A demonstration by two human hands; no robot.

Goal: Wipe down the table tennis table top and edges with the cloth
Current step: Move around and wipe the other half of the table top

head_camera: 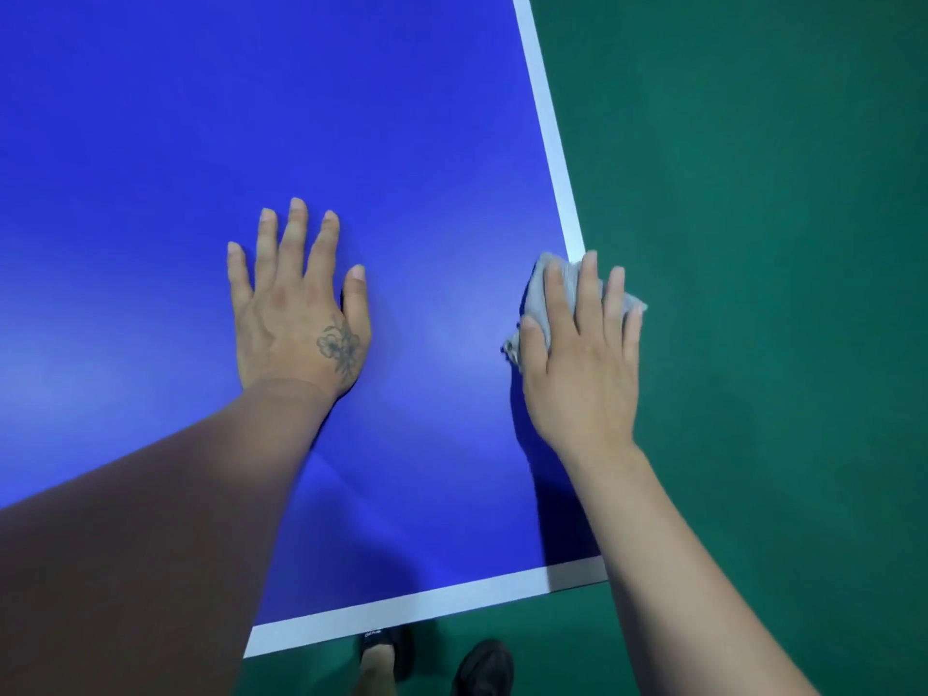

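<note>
Both hands flat: left hand [296, 303] on table [150, 143], right hand [582, 354] on cloth [540, 288].

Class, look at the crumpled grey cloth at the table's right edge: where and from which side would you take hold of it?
Grip the crumpled grey cloth by its bunched upper folds, coming from above. It lies flat under the right hand on the blue table top, overhanging the white side line, so the sides offer little to pinch.

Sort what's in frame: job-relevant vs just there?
In the job:
- grey cloth, under the right hand at the side edge
- blue table tennis table top with its white edge line
- left hand, flat on the top

Just there:
- green floor
- black shoes
</note>
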